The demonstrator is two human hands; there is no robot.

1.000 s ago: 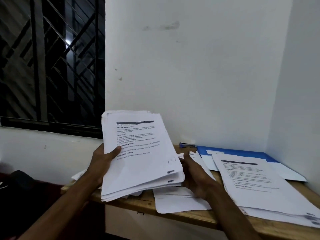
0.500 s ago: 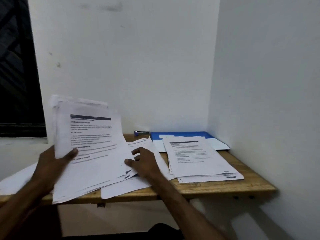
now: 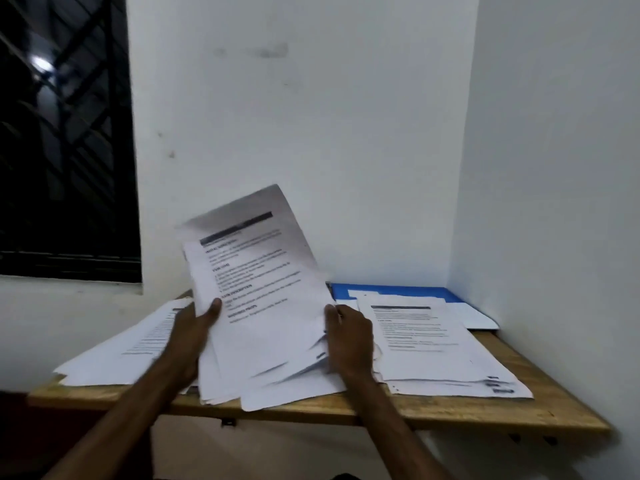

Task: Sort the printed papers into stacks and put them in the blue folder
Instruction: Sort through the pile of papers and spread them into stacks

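Left hand (image 3: 194, 327) grips paper bundle (image 3: 263, 306), thumb on front; right hand (image 3: 349, 337) pinches its right edge (fingers partly hidden). Right stack (image 3: 426, 344) and left stack (image 3: 138, 341) lie on wooden shelf (image 3: 519, 417). Blue folder (image 3: 391, 291) lies behind right stack. Sorting seems about halfway; filing not yet begun.

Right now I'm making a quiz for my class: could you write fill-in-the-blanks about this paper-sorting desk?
The folder lying behind the flat stack is ____.
The left hand presses its ____ on the printed face of the raised bundle of papers.
The flat stack lies on the ____ side of the right hand.
Missing: blue; thumb; right.
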